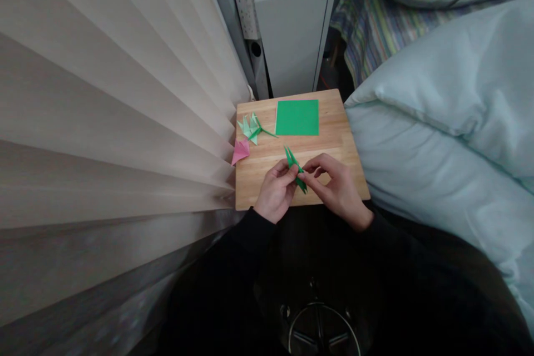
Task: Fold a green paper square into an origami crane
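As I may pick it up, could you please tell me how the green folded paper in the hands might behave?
The green folded paper looks small and thin, so it is probably light. Its narrow points would likely bend easily, though its folds may make it stiffer than the flat green paper.

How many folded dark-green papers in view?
2. One folded dark-green paper is in the left hand, right hand at its edge; another lies by the pale-green folded paper on the wooden board. Others may be hidden.
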{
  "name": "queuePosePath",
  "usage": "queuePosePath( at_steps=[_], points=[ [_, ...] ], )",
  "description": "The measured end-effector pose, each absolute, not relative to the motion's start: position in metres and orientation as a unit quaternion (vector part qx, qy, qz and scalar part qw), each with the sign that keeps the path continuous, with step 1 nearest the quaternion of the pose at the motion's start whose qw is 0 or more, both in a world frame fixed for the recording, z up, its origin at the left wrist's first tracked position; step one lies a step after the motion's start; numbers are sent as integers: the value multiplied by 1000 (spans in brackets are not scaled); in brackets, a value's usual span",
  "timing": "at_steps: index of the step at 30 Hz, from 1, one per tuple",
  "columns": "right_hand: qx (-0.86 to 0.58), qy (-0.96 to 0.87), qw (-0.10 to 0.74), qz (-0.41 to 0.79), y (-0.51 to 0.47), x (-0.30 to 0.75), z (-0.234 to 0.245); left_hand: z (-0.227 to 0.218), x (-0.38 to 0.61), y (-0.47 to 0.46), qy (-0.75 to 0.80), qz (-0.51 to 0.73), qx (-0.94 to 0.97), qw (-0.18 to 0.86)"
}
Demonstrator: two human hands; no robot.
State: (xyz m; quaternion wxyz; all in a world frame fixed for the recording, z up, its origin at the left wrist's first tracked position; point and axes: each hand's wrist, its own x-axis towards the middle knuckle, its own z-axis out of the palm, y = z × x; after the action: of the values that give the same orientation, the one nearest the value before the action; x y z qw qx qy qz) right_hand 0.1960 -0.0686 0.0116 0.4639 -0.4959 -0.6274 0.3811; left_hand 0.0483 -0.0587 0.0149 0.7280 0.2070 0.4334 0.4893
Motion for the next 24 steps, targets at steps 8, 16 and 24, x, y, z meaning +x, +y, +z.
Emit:
queuePosePath(
  at_steps=[8,16,24],
  points=[
    [-497,-664,475,293,-70,197,16,18,48,-59,437,526,292,669],
    [-488,-662,479,307,-72,196,16,15,42,-54,471,546,328,611],
    [-480,-646,478,352,-73,194,23,15,42,-56,457,523,367,619]
  ],
)
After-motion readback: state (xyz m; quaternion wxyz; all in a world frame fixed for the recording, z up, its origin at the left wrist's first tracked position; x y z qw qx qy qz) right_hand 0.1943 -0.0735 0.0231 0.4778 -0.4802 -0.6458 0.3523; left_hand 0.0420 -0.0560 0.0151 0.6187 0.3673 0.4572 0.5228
